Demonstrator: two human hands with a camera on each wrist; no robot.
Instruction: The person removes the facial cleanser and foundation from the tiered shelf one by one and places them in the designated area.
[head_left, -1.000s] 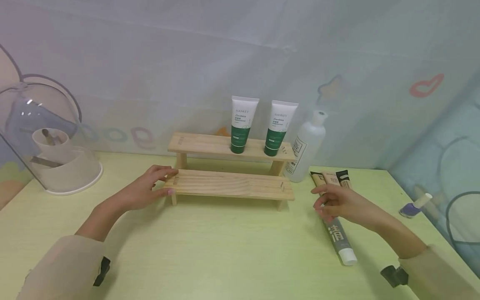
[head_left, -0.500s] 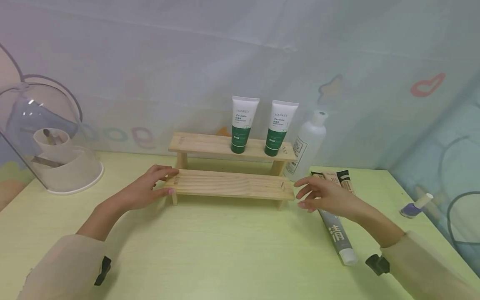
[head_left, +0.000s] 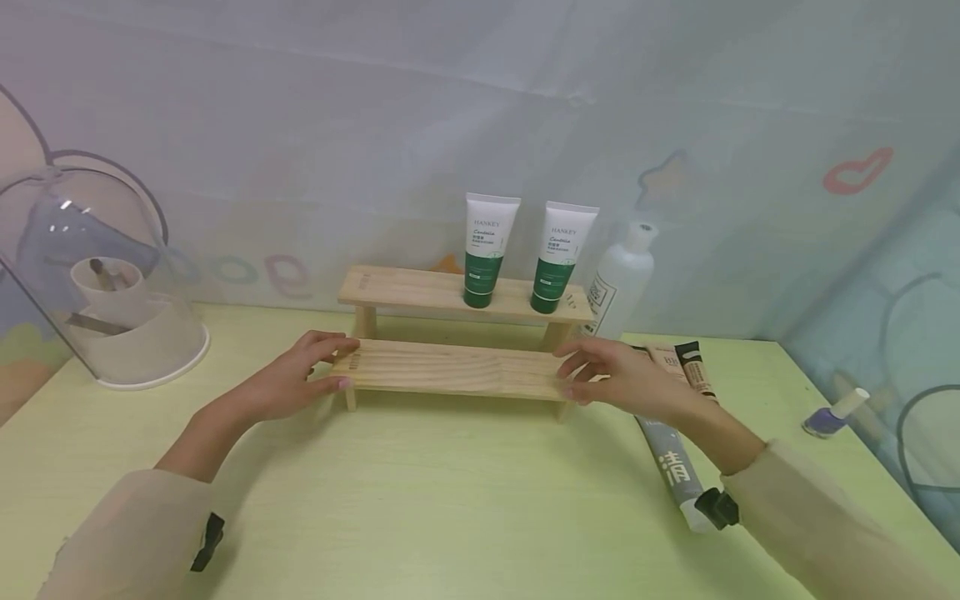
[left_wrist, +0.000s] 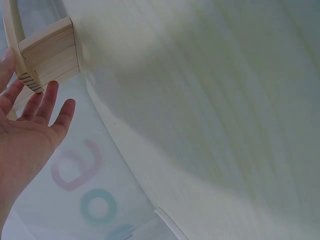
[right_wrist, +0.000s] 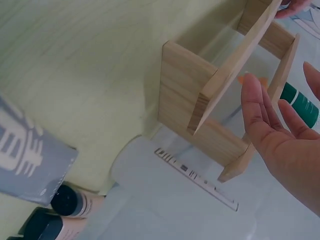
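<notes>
- Head view: your left hand (head_left: pixel 288 385) rests at the left end of the lower step of the two-step wooden rack (head_left: pixel 457 367), fingers lying over the top edge and thumb under the front, so its grip is loosely round that end.
- Your right hand (head_left: pixel 618 379) is at the right end of the same lower step, fingers spread and touching or just above the board; whether that grip has closed on the wood you cannot tell from here.
- The rack stands in the middle of the pale green worktop (head_left: pixel 450 500), near the back wall. Two green-and-white tubes (head_left: pixel 487 250) stand upright on its upper step, and a white bottle (head_left: pixel 618 279) stands just beside its right end.
- A grey tube (head_left: pixel 671 467) lies on the worktop under your right forearm, beige tubes (head_left: pixel 693 367) lie behind it, and a purple nail polish bottle (head_left: pixel 828 412) lies further right. A clear domed organiser (head_left: pixel 105 283) sits at the far left.
- Left wrist view: your left hand (left_wrist: pixel 30 125) shows its fingers straight and fanned, tips next to the rack's end grain (left_wrist: pixel 50 55); this grip looks wide here.
- Right wrist view: your right hand (right_wrist: pixel 280 135) is held flat with straight fingers, just beside the rack's end (right_wrist: pixel 220 110) and apart from it, so this grip is wide and holds nothing. The grey tube (right_wrist: pixel 30 150) and dark tube caps (right_wrist: pixel 65 200) lie lower left.
</notes>
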